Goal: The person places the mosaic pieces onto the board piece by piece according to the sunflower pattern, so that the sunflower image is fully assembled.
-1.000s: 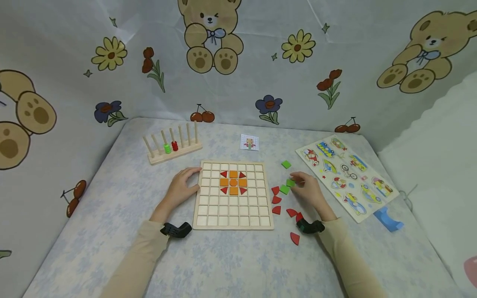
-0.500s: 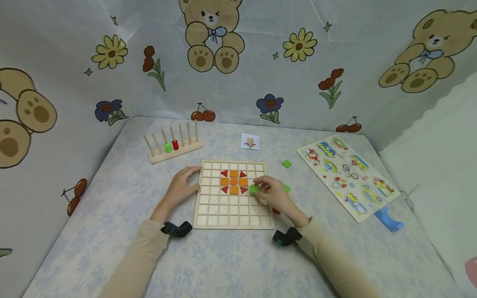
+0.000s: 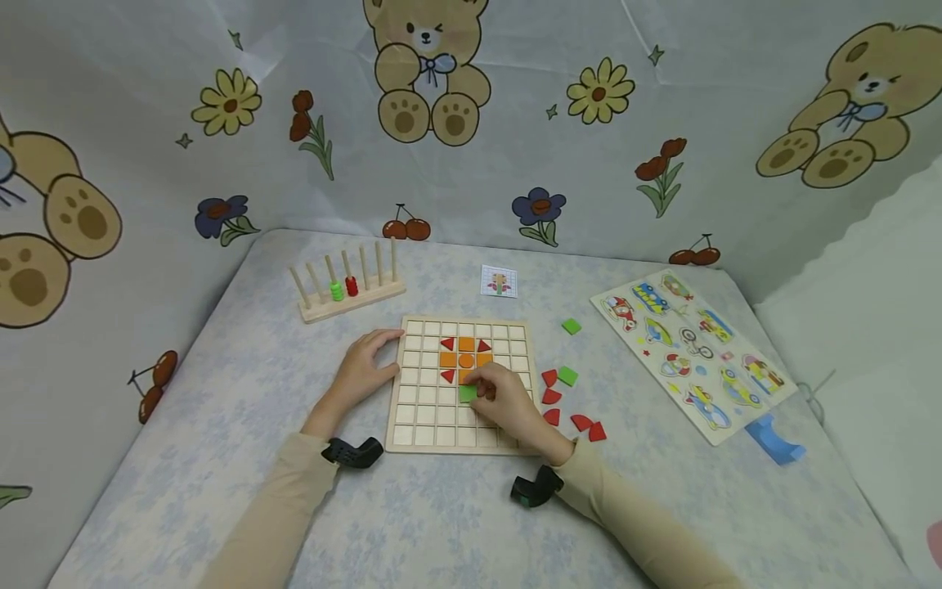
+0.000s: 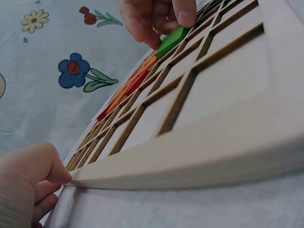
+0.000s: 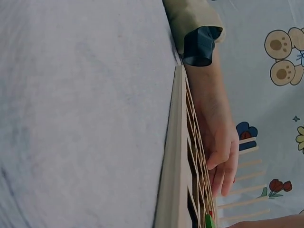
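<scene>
A wooden grid board [image 3: 405, 414] lies on the table with orange and red pieces [image 3: 448, 360] set in its cells. My left hand [image 3: 359, 372] touches the board's left edge, thumb and index finger spread along it. With thumb and fingers, my right hand [image 3: 509, 402] pinches a green square tile [image 3: 467, 394] just below the lowest orange square. The left wrist view shows this green tile [image 4: 172, 42] tilted at the grid, fingertips around it. One red triangle is hidden behind my right hand.
Right of the board lie loose green squares [image 3: 567, 375] and several red quarter-round pieces [image 3: 552, 397]. A printed pattern card [image 3: 499, 281] and a peg rack [image 3: 353, 301] with green and red beads stand behind. A picture puzzle board [image 3: 692, 352] and a blue curved piece [image 3: 775, 440] are far right.
My right hand took a green tile from the loose pieces on the right and carried it left over the board to the cell below the orange square. The left hand stayed at the edge.
</scene>
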The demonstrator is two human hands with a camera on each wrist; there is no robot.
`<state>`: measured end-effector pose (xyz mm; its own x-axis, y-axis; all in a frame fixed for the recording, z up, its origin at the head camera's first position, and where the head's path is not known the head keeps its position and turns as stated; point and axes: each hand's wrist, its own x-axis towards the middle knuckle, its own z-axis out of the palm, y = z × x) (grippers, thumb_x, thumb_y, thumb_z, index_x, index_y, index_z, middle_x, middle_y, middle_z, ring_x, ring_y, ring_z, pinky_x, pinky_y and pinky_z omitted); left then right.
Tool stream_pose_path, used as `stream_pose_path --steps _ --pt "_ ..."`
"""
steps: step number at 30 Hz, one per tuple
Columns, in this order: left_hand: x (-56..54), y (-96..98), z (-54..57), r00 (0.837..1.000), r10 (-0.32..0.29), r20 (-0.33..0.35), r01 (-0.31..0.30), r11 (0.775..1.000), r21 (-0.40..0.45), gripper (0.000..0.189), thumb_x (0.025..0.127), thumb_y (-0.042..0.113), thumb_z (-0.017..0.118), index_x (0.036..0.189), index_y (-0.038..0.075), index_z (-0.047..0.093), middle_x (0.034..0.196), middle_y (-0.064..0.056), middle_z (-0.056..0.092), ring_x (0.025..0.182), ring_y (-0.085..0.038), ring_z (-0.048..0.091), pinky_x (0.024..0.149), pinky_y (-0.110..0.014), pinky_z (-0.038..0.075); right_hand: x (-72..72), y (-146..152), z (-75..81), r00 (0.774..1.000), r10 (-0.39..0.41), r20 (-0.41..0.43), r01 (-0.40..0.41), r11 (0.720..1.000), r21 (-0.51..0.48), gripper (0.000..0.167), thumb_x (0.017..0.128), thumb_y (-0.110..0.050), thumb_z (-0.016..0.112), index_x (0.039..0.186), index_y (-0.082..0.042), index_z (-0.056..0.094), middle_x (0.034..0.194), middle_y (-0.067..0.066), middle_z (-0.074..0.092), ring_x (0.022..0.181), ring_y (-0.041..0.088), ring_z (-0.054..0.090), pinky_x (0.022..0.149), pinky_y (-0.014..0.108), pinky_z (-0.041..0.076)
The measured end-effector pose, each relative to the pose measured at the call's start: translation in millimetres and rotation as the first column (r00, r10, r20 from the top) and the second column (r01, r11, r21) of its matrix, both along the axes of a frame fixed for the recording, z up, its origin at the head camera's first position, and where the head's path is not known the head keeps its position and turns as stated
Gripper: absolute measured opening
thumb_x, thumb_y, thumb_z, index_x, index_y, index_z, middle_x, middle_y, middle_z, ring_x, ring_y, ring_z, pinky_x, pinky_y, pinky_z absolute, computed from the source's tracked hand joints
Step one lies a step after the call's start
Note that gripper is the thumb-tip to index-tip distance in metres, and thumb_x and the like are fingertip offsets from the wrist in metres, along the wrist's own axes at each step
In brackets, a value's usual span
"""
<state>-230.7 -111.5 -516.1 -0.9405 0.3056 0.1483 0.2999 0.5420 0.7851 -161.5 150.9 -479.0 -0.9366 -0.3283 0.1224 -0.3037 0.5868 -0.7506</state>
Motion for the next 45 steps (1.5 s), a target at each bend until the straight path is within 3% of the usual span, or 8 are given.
stream_pose_path --steps 10,14,20,23,27,34,40,45 --pt "-0.9 1.1 -1.6 1.0 0.0 0.002 0.0 1.0 0.001 0.054 0.084 0.015 0.063 0.137 0.013 0.052 0.141 -0.009 0.051 0.134 -0.031 0.041 0.112 -0.053 0.03 -5.9 11 6.1 1.0 0.023 0.02 -0.021 0.998 -0.053 0.023 0.083 0.001 0.067 0.106 0.001 0.067 0.092 0.014 0.069 0.076 0.015 0.059 0.066 0.02 0.05" --pt "-1.6 1.6 -2.5 1.0 -0.006 -0.003 0.006 1.0 0.001 0.054 0.084 0.015 0.063 0.137 0.014 0.052 0.14 -0.009 0.051 0.134 -0.031 0.041 0.112 -0.052 0.03 -28.1 41 20.2 0.991 -0.122 -0.06 0.118 0.991 -0.062 0.021 0.086 -0.003 0.065 0.106 0.003 0.067 0.091 0.018 0.069 0.077 0.023 0.062 0.067 0.022 0.051" --pt "-1.0 0.3 -2.6 1.0 0.003 0.001 -0.003 1.0 -0.005 0.054 0.084 0.014 0.063 0.137 0.013 0.052 0.14 -0.009 0.051 0.134 -0.031 0.041 0.112 -0.053 0.03 -75.1 104 14.3 0.905 -0.412 -0.103 0.417 0.908 0.034 0.029 0.084 -0.002 0.066 0.111 0.007 0.064 0.106 0.026 0.064 0.093 0.037 0.06 0.079 0.04 0.052" --pt "-0.6 -0.7 -3.9 1.0 0.003 0.003 -0.003 1.0 -0.01 0.054 0.084 0.014 0.063 0.137 0.013 0.052 0.14 -0.009 0.051 0.134 -0.031 0.041 0.112 -0.053 0.03 -87.9 128 1.0 0.887 -0.457 -0.063 0.461 0.88 0.116 0.036 0.083 -0.001 0.066 0.117 0.009 0.06 0.114 0.029 0.06 0.101 0.04 0.057 0.087 0.048 0.049" --pt "0.0 -0.9 -5.9 1.0 0.0 -0.002 0.0 1.0 -0.012 0.054 0.084 0.014 0.063 0.137 0.013 0.052 0.14 -0.009 0.051 0.134 -0.031 0.041 0.111 -0.054 0.03 -92.7 142 -11.6 0.887 -0.459 -0.039 0.46 0.879 0.122 0.037 0.082 -0.001 0.067 0.117 0.009 0.059 0.112 0.029 0.062 0.102 0.039 0.058 0.088 0.048 0.049" --pt "-1.1 -1.4 -3.9 1.0 0.003 -0.015 -0.003 1.0 -0.012 0.054 0.083 0.013 0.064 0.137 0.013 0.052 0.14 -0.009 0.052 0.133 -0.031 0.042 0.111 -0.052 0.031 -74.3 118 3.6 0.934 -0.353 -0.054 0.355 0.934 0.032 0.037 0.082 -0.003 0.07 0.116 0.006 0.062 0.107 0.025 0.065 0.098 0.036 0.06 0.083 0.043 0.052" --pt "-1.6 -2.1 -0.6 1.0 0.009 -0.013 -0.009 1.0 -0.018 0.054 0.084 0.014 0.063 0.137 0.013 0.052 0.14 -0.009 0.051 0.133 -0.031 0.042 0.112 -0.052 0.031 -24.9 51 20.6 0.999 -0.049 -0.017 0.049 0.999 -0.018 0.033 0.078 -0.004 0.074 0.11 0.001 0.066 0.101 0.017 0.068 0.09 0.027 0.062 0.074 0.031 0.052" --pt "-0.6 -0.5 -0.2 1.0 0.008 0.001 -0.008 1.0 -0.013 0.054 0.084 0.015 0.063 0.137 0.013 0.052 0.141 -0.009 0.051 0.134 -0.031 0.041 0.112 -0.052 0.03 10.0 12 14.3 0.982 0.187 0.011 -0.187 0.981 0.051 0.032 0.076 -0.004 0.075 0.107 -0.001 0.067 0.099 0.009 0.069 0.086 0.018 0.06 0.074 0.024 0.052"
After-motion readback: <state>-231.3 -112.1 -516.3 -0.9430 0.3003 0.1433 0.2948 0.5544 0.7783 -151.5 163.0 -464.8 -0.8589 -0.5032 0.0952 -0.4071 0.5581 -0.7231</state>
